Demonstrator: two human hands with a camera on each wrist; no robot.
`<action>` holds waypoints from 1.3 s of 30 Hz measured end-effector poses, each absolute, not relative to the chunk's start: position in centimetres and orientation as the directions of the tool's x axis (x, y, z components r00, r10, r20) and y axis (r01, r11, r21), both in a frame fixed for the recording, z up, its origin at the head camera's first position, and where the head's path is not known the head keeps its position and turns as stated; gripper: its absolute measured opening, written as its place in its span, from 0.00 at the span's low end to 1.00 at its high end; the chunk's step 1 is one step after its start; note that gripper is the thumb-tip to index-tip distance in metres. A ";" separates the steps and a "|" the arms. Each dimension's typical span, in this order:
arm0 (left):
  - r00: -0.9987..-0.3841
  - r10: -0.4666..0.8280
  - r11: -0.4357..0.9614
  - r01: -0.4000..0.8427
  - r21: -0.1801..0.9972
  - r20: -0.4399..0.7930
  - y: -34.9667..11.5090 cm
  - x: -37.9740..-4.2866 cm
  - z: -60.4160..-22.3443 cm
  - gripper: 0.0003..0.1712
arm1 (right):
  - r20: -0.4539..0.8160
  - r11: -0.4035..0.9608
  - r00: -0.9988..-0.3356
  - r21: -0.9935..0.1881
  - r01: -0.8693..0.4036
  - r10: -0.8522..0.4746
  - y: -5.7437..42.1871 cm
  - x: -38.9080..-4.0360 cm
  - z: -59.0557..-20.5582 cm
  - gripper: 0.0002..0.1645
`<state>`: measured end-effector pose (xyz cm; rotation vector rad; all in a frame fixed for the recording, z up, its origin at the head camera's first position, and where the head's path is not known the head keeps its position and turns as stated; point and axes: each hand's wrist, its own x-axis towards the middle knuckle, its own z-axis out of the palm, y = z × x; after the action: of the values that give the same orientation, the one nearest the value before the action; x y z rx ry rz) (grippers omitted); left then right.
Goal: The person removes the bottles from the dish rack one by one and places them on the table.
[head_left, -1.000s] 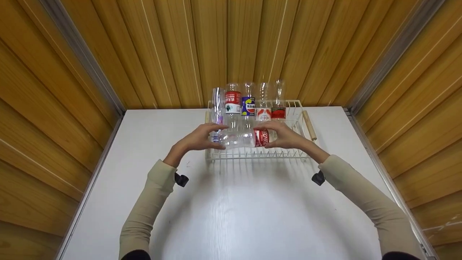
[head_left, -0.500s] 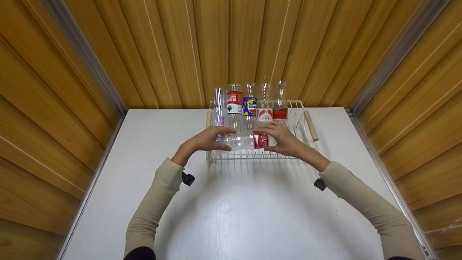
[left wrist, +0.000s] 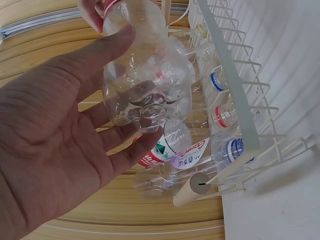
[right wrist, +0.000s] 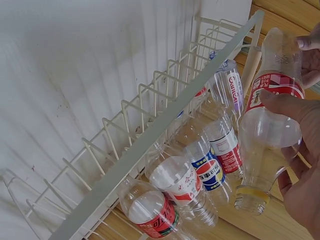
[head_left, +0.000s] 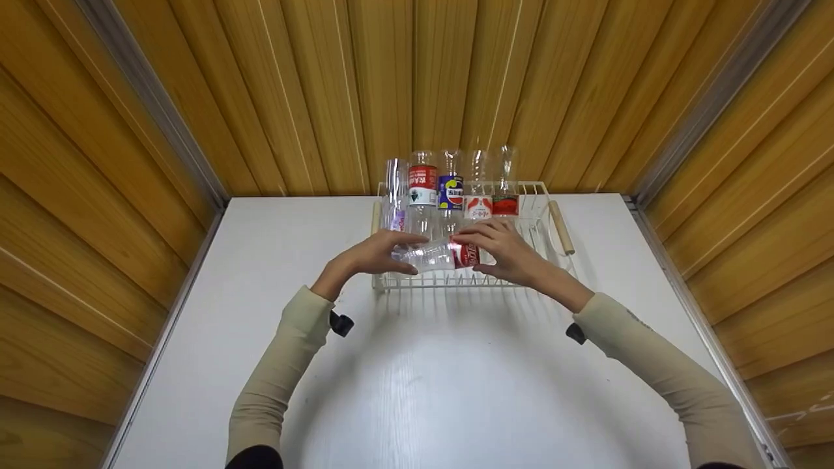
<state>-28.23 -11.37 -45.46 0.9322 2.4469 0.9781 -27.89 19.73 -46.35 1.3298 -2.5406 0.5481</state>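
Observation:
A clear plastic bottle (head_left: pixel 435 256) with a red label lies sideways between both hands, over the front of a white wire rack (head_left: pixel 430 284). My left hand (head_left: pixel 370 253) holds its base end, the thumb on the near side and the fingers round the far side. My right hand (head_left: pixel 511 255) grips it near the red label. In the right wrist view, the bottle (right wrist: pixel 275 125) shows a yellow ring at its neck. Behind it, several clear bottles stand in a row in the rack, including one with a blue Pepsi label (head_left: pixel 451 192), their caps toward the table.
Wooden handles stick up at the rack's sides, the right handle (head_left: pixel 561 227) tilting outward. The rack stands at the back of a white table (head_left: pixel 423 391), close to a wood-panelled wall (head_left: pixel 378 85). Panels also rise at left and right.
My left hand has moved rightward onto the bottle's base end. The right hand and the label end have shifted slightly left, and the bottle now slants a little. The bottles in the rack stay put.

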 end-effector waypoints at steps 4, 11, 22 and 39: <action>-0.728 0.681 0.542 0.430 0.722 -0.078 -11.6 -28.1 -45.5 0.38 | 0.364 0.520 -0.569 -0.232 -0.822 -0.737 20.3 -28.3 -46.4 0.41; -0.744 0.662 0.556 0.409 0.723 -0.088 -12.3 -27.8 -45.6 0.37 | 0.354 0.545 -0.602 -0.255 -0.799 -0.716 22.0 -29.2 -46.3 0.41; -0.774 0.629 0.565 0.387 0.729 -0.076 -15.1 -27.2 -46.3 0.37 | 0.302 0.572 -0.767 -0.526 -0.629 -0.565 27.1 -30.9 -46.2 0.36; -0.897 0.441 0.458 0.255 0.851 0.031 -19.5 -27.1 -48.5 0.38 | 0.259 0.666 -0.930 -0.650 -0.368 -0.261 36.4 -32.8 -50.1 0.28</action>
<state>-27.06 -19.51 -48.51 0.6076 2.5118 1.4160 -32.85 36.39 -50.08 0.5195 -2.7344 1.1140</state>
